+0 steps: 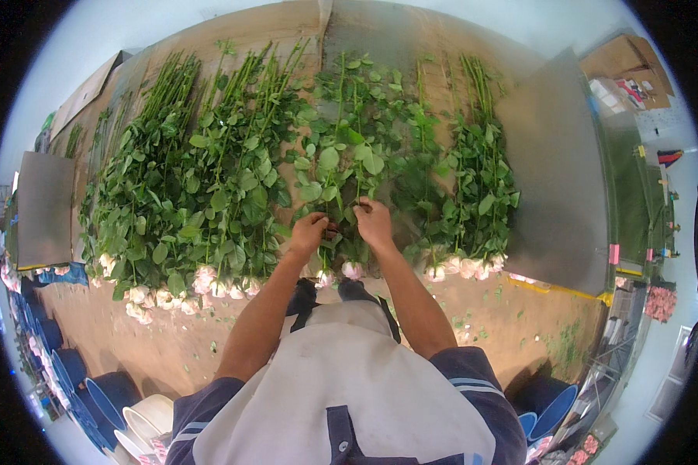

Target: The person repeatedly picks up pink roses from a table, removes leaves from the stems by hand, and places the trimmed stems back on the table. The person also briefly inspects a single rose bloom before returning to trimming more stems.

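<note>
My right hand [374,222] pinches the leafy green stem of a pink rose [352,269], whose bloom hangs over the table's near edge. Just beside it, my left hand [311,233] has its fingers curled at the stem of a paler rose [324,278]; its fingertips are partly hidden among leaves. Both stems run away from me across the worktable [372,26]. A dense pile of rose stems [209,163] lies to the left, with pale pink blooms [163,297] towards me. To the right lies a smaller bunch of roses [483,174].
Grey upright panels stand at the right [558,174] and left [45,209] of the table. Blue buckets [106,401] and white buckets [148,415] are on the floor at lower left, another blue bucket [552,412] at lower right. Leaf scraps litter the brown floor [209,331].
</note>
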Demonstrator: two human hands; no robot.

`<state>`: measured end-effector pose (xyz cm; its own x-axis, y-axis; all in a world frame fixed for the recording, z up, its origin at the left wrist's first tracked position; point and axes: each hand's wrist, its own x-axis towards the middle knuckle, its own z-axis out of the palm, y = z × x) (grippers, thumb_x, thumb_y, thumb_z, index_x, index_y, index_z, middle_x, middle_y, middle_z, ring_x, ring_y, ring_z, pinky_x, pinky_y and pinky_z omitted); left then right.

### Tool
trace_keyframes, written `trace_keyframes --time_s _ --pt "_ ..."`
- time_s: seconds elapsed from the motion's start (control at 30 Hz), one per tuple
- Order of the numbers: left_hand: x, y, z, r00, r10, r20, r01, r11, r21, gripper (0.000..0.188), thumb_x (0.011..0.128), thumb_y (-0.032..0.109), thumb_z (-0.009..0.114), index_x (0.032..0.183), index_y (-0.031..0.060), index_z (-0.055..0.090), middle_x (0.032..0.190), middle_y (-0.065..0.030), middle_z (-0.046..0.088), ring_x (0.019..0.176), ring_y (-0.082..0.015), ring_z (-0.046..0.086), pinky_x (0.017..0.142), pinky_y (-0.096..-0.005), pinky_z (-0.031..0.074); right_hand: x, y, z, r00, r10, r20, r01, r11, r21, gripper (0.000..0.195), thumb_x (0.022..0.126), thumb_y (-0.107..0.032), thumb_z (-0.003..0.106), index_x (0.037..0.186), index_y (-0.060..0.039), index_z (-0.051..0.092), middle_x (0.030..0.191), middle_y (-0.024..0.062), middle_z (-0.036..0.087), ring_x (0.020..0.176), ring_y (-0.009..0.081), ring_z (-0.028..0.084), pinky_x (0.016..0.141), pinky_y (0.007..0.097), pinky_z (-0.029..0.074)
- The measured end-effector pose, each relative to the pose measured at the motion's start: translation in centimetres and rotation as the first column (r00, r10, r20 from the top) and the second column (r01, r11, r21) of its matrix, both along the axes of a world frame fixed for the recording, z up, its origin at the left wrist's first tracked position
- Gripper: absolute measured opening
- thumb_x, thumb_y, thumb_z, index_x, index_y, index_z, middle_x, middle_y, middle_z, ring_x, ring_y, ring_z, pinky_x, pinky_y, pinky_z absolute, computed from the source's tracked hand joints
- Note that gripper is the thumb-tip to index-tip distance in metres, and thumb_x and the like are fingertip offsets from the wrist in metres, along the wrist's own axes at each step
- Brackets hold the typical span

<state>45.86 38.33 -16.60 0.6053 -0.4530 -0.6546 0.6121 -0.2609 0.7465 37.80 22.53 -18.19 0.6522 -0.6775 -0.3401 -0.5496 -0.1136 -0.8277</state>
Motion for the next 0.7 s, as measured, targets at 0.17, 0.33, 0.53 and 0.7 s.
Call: trace_keyframes --time_s 0.17,0.33,0.53,0.7 --pt "-0.2 -0.1 0.8 0.998 0.0 0.057 -0.002 0.999 0.049 0.034 0.095 0.013 0.058 0.122 -0.0089 0.055 0.102 -0.0149 0.069 0.084 -0.0218 0.068 0.076 -0.0333 0.054 -0.8 -0.6 0.2 0.999 0.001 -0.048 0.005 0.993 0.117 0.034 0.091 -0.018 0.066 0.117 0.0032 0.065 0.099 0.0145 0.07 0.085 0.0224 0.066 0.075 0.036 0.05" --pt "0.0 0.4 1.3 1.0 0.003 -0.008 -0.002 0.999 0.048 0.041 0.094 0.013 0.06 0.127 -0.0096 0.051 0.102 -0.0143 0.068 0.085 -0.0219 0.068 0.076 -0.0332 0.054 -0.6 -0.4 0.3 0.997 -0.071 -0.023 0.074 0.982 0.173 0.032 0.091 -0.02 0.066 0.115 0.0013 0.067 0.099 0.0114 0.071 0.085 0.0206 0.065 0.076 0.0342 0.05" --pt "0.0 0.8 -0.5 0.996 -0.034 0.08 0.032 0.999 0.025 0.038 0.092 0.02 0.064 0.123 -0.0014 0.059 0.101 -0.0069 0.066 0.084 -0.0162 0.063 0.074 -0.0311 0.048 -0.8 -0.8 1.5 0.997 -0.078 -0.015 0.08 0.979 0.19 0.028 0.094 -0.018 0.062 0.114 0.0003 0.068 0.099 0.0114 0.07 0.086 0.0212 0.065 0.078 0.0355 0.05" --pt "0.2 0.7 -0.2 0.999 -0.036 0.009 0.036 0.999 0.011 0.04 0.093 0.018 0.063 0.126 -0.0033 0.055 0.107 -0.0094 0.066 0.09 -0.0183 0.064 0.08 -0.0322 0.049 -1.5 -2.0 1.8 0.993 -0.118 0.002 0.117 0.989 0.09 0.027 0.095 -0.017 0.061 0.114 0.0007 0.068 0.099 0.0116 0.07 0.087 0.0211 0.065 0.078 0.0359 0.05"
